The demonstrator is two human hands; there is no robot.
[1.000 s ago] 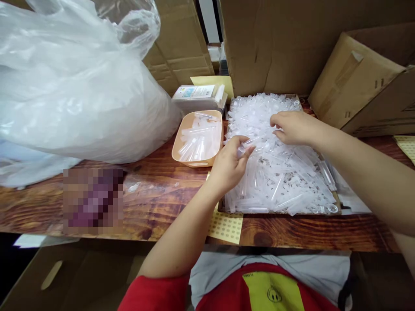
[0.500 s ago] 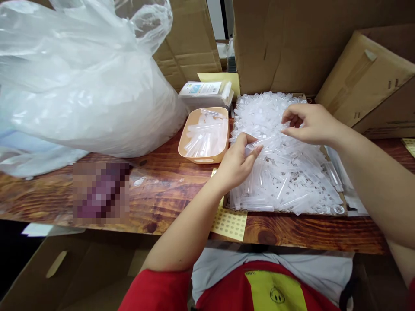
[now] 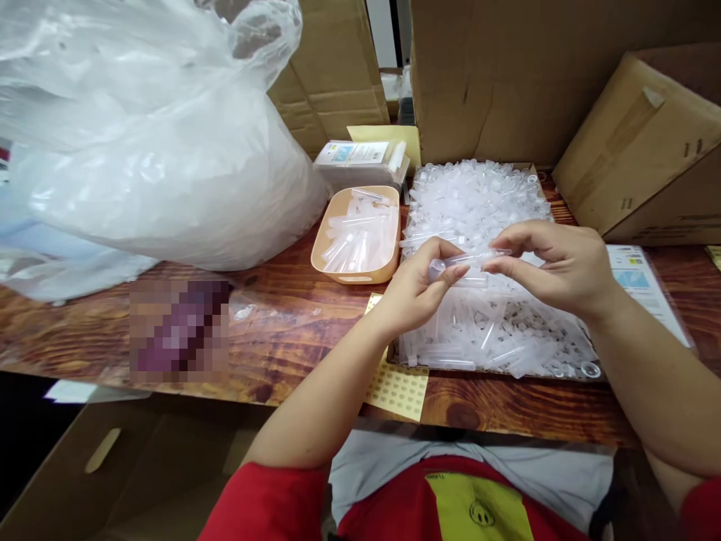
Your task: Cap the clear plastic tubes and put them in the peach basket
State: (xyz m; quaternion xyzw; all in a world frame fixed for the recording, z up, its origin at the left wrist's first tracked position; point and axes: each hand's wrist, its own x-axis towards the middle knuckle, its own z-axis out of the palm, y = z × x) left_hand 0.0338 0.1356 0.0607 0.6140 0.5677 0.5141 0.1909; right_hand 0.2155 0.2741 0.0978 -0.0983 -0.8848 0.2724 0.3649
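Observation:
A clear plastic tube (image 3: 472, 259) lies level between my two hands, above a shallow cardboard tray (image 3: 496, 373) heaped with small translucent parts. My left hand (image 3: 420, 289) pinches it near its wider, cloudy left end. At the narrow right end, thumb and forefinger of my right hand (image 3: 568, 263) close on the tube; whether they also hold a small part is hidden. Loose tubes (image 3: 451, 353) fill the near part of the tray, and small caps or rings (image 3: 478, 191) pile up at the back. Left of the tray, a peach plastic tub (image 3: 354, 278) holds more tubes.
A large bulging plastic bag (image 3: 169, 165) takes up the left of the wooden table (image 3: 282, 353). Packed labelled bags (image 3: 357, 156) stand behind the tub. A yellow sticker sheet (image 3: 397, 387) lies under the tray's edge. Cardboard boxes (image 3: 636, 143) stand at the back right.
My right hand has come down and left from over the heap to the tube's right end. My left hand has tilted the tube up into clearer view, staying nearly in place.

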